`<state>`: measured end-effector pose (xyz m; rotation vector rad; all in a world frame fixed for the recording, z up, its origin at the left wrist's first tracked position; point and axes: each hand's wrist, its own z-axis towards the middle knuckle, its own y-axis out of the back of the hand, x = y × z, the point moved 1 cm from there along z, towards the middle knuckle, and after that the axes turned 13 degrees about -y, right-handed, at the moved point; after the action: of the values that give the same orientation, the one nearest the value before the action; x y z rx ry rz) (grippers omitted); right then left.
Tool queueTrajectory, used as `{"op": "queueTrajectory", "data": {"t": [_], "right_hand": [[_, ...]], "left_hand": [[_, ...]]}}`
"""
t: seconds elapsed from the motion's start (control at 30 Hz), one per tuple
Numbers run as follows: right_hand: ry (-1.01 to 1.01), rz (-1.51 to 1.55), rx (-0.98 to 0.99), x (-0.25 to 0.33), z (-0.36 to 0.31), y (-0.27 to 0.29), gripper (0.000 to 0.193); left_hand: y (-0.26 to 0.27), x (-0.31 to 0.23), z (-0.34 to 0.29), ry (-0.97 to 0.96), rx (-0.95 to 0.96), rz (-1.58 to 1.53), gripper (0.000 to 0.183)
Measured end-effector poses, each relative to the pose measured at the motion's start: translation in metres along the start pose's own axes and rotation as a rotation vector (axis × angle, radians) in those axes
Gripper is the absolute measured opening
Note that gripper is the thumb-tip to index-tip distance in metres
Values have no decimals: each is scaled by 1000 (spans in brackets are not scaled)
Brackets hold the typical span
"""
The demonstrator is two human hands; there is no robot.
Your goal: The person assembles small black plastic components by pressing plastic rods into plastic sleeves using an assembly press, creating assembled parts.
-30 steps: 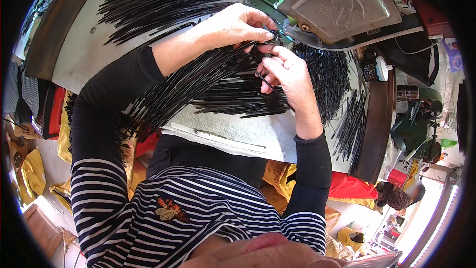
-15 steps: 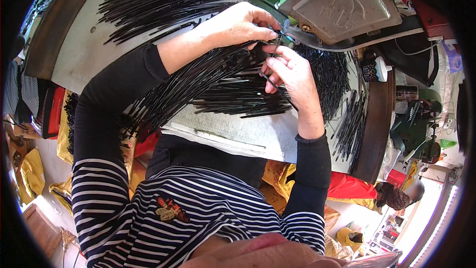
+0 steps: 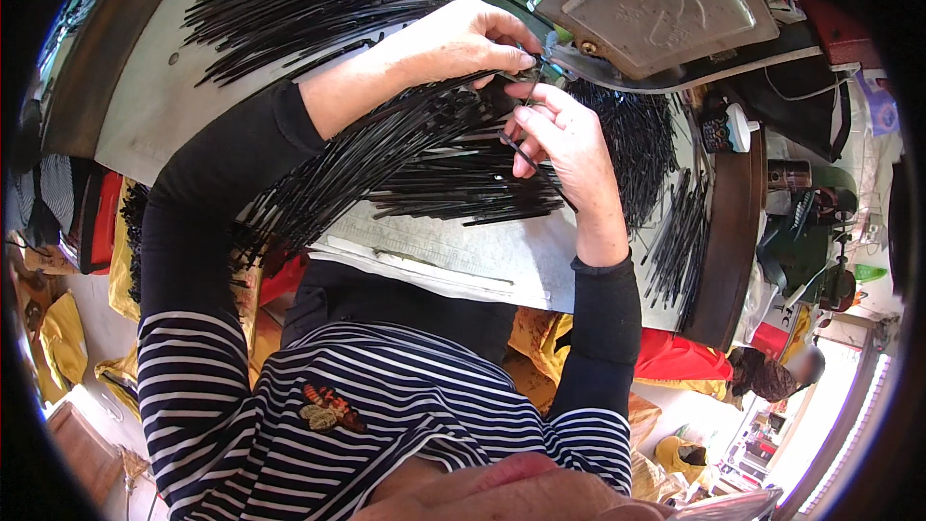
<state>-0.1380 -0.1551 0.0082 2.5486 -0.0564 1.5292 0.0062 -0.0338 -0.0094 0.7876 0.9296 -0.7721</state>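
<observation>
The long, thin, shiny black strip (image 3: pixel 514 146) lies across the curled fingers of the right hand (image 3: pixel 569 145), up above the pale, flat table (image 3: pixel 540 270). It looks light, so a small pinch should be enough to lift it. It seems a bit stiff, but thin enough to bend if its tip is pushed hard. The shine makes me think it could slide in the fingers. I guess it would not snap easily, but I can't be sure. Near one end looks like a good place to hold it, with the thumb on one side and a finger on the other.

The grip of the right hand is mostly closed, with bent fingers keeping hold of the strip, and one end of the strip points back to the wrist. The left hand (image 3: pixel 468 43) has its thumb and pointing finger close together, just beside the big green and grey metal machine (image 3: pixel 666 14). I can't tell if its grip has a thing pinched in it, because it is too small and dark there.

Many thin black sticks lie on the table too: a big messy heap (image 3: pixel 376 154) by the left forearm, a second heap (image 3: pixel 299 10) farther away on the left, and a third heap (image 3: pixel 637 150) to the right of the right hand
</observation>
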Motion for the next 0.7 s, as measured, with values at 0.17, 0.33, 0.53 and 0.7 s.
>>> {"op": "queueTrajectory", "data": {"t": [0.17,0.33,0.53,0.7], "right_hand": [[1,9,18,1,-1,2,31],[-21,29,23,1,-2,2,27],[-26,20,47,0,-2,4,30],[-46,26,86,2,-3,-3,31]], "left_hand": [[-1,0,1,21,15,-1,31],[-1,2,0,20,15,4,32],[0,-6,-1,168,-4,-33,29],[-1,-5,-1,274,16,-45,32]]}}
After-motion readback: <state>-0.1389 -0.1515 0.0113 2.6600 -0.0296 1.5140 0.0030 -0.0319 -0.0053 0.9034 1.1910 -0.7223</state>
